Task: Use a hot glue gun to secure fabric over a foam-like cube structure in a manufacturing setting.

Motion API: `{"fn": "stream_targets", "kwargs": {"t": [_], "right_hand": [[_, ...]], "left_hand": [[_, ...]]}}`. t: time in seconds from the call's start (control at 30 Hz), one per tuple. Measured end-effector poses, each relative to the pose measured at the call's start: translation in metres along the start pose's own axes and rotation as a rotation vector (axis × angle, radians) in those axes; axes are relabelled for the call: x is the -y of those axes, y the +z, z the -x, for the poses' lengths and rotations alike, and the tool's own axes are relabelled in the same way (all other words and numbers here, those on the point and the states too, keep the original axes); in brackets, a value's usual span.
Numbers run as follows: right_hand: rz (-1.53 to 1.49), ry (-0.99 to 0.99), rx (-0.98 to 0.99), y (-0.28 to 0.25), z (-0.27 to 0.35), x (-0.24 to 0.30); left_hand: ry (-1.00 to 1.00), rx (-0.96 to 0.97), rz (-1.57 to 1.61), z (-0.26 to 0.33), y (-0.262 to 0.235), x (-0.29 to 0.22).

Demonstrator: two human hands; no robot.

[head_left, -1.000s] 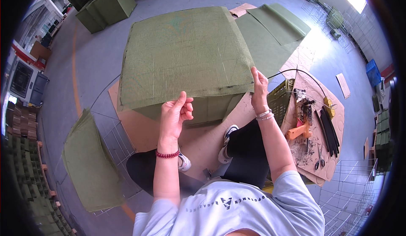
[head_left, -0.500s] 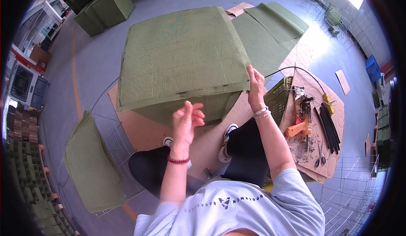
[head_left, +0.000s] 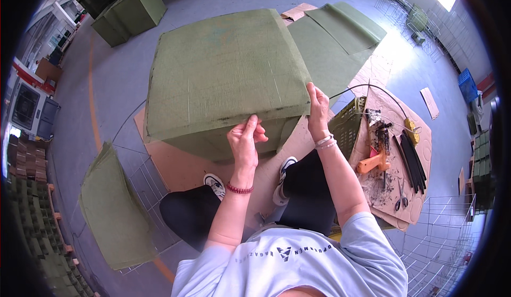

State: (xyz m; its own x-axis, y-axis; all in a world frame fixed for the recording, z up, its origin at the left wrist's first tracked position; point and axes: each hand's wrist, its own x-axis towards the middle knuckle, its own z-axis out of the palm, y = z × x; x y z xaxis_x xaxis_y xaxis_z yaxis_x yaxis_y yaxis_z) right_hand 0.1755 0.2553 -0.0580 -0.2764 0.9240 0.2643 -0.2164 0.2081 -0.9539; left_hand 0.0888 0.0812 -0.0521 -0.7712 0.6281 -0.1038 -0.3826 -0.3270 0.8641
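Note:
In front of me stands a large box (head_left: 223,68) covered in olive-green fabric, its top sloping toward me and dark smudges along the near edge. My left hand (head_left: 244,145), with a red bead bracelet, pinches the fabric's near edge between thumb and fingers. At the near right corner my right hand (head_left: 318,110) is closed on the same fabric, thumb on top. Below that edge the box's front side is in shadow, and a loose flap of cloth hangs toward the right. The fingers under the fabric are partly hidden.
Right of me, a cardboard-topped surface holds an orange glue gun (head_left: 374,163), black glue sticks (head_left: 411,161) and scissors (head_left: 401,196), beside a green crate (head_left: 347,129). Green sheets (head_left: 335,41) lie behind the box. At left, more green fabric (head_left: 114,212) rests on wire grids.
My left hand has moved right and up from below the box and now grips the fabric's near edge. The right hand stays at the corner.

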Motion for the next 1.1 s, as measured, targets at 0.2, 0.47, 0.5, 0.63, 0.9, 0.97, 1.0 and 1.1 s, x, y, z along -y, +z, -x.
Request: {"fn": "stream_targets", "kwargs": {"t": [0.2,0.47,0.5,0.63,0.9,0.97,1.0,1.1], "right_hand": [[0.023,0.056,-0.002,-0.011,0.0,-0.012],[0.038,0.031,0.0,-0.01,-0.002,-0.018],[0.041,0.029,0.008,-0.011,-0.002,-0.018],[0.037,0.043,0.006,-0.006,0.002,-0.009],[-0.032,0.051,-0.017,0.002,0.002,0.009],[0.006,0.05,-0.002,-0.005,0.001,-0.001],[0.044,0.047,0.013,-0.008,0.0,-0.005],[0.0,0.046,-0.007,-0.008,0.002,-0.008]], "left_hand": [[-0.1,0.068,-0.067,0.018,-0.014,-0.004],[-0.087,0.032,-0.154,0.026,-0.04,-0.007],[-0.09,0.033,-0.153,0.026,-0.031,-0.012],[-0.015,-0.081,0.016,0.011,-0.016,-0.024],[0.079,-0.113,0.06,0.0,-0.011,-0.011],[0.087,-0.122,0.049,0.004,-0.01,-0.009],[0.058,-0.118,0.069,0.005,-0.009,-0.007],[-0.029,-0.103,0.089,0.019,-0.015,-0.001]]}}
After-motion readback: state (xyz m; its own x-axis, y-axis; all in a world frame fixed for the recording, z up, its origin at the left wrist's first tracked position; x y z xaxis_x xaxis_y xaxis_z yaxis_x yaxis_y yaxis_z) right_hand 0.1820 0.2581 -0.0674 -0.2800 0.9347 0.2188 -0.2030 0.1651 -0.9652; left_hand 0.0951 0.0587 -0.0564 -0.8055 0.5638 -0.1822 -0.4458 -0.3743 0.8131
